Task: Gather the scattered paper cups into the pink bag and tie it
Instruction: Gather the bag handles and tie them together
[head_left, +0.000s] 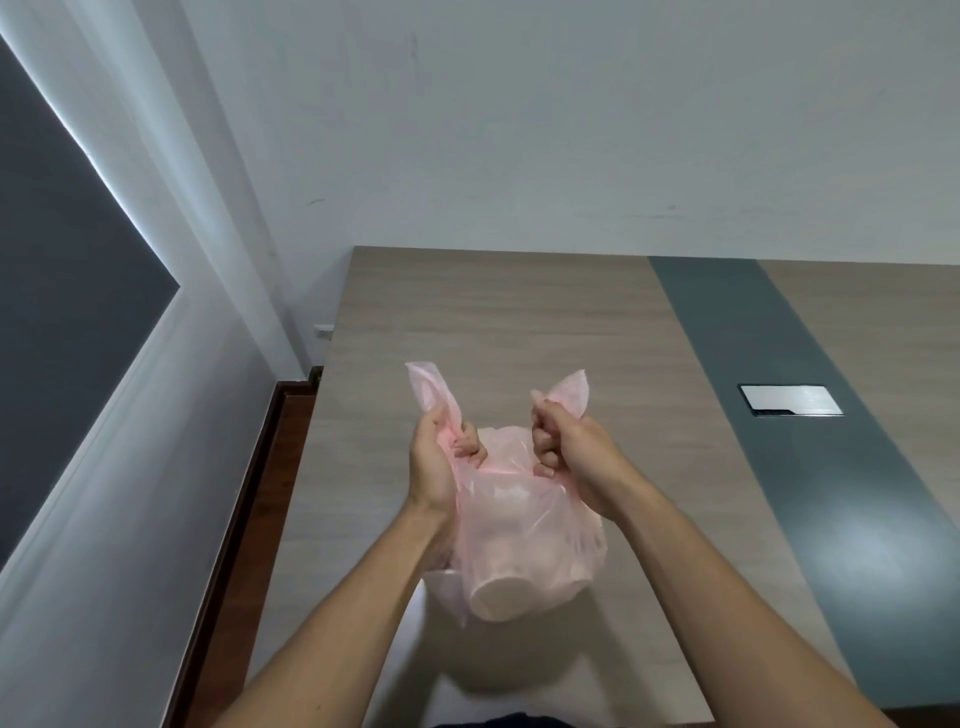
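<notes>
1. Your left hand (441, 457) is clenched round the left handle loop (431, 387), and your right hand (566, 452) is clenched round the right handle loop (571, 392). Both loop ends poke out past your fists, away from you.
2. The pink bag (524, 530) hangs between and below your two hands, sagging back toward you. The paper cups (498, 597) sit in the bottom of it, and one cup's round end shows through the plastic. I can't count them.
3. The bit that matters is that the two loops are held apart, one per hand, with the bag mouth stretched across the gap. That line from fist to fist is your tying axis.
4. Neither hand is nearer the bag; they're level and about evenly placed either side of the mouth.
5. My guess is you cross one loop over the other next, right above the mouth.
6. The bag looks lifted off the tabletop (519, 322), though I can't swear to that.
</notes>
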